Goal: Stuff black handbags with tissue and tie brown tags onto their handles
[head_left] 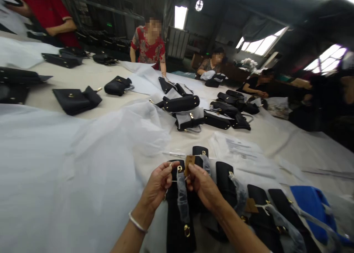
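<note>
My left hand (157, 181) is closed in a pinch on a thin white string at the gold ring of a black handbag (174, 223). Between the thumb and fingers of my right hand (203, 183) is a brown hang tag (190, 159), just right of that ring. The bag's handle (182, 199) is wrapped in clear plastic and runs between my two hands. More black handbags (224, 170) lie in a row to the right, with wrapped handles. One of them carries another brown tag (251, 205) on a white string.
White sheeting (69, 179) covers the table on the left. Printed plastic bags (240, 148) lie beyond the row, and a blue bag (311, 205) is at the right. Several black bags (181, 103) are piled mid-table. A co-worker in a red patterned top (151, 46) stands across the table.
</note>
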`<state>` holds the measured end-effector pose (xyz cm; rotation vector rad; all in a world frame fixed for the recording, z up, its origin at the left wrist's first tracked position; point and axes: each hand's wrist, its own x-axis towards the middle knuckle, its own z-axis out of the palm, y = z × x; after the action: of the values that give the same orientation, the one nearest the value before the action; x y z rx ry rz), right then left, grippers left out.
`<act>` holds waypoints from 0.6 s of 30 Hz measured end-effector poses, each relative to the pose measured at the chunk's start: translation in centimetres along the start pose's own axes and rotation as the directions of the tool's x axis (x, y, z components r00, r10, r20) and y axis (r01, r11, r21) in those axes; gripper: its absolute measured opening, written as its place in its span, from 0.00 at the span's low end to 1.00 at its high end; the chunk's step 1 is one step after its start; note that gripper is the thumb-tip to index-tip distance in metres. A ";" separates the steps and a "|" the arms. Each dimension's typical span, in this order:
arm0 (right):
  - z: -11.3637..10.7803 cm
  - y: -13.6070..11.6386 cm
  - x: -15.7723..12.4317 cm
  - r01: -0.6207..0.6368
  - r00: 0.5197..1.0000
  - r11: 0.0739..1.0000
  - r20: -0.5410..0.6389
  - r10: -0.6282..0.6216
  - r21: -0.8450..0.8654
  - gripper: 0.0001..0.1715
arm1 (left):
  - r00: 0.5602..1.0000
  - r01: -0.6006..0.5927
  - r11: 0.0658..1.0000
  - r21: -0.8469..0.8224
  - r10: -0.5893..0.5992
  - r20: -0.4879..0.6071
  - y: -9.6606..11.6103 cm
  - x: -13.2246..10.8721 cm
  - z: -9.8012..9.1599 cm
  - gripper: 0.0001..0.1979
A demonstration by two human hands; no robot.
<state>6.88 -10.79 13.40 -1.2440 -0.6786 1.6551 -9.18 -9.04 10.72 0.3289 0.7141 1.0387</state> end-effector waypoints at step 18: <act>0.8 -2.6 2.1 0.268 0.961 0.575 0.259 -0.099 -0.773 0.12 | 0.822 -0.527 0.199 0.826 0.366 0.436 2.6 -1.5 1.7 0.18</act>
<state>6.91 -7.70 14.94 -1.5518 -1.7708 1.2949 -10.27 -8.91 13.99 1.7527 1.0750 1.0189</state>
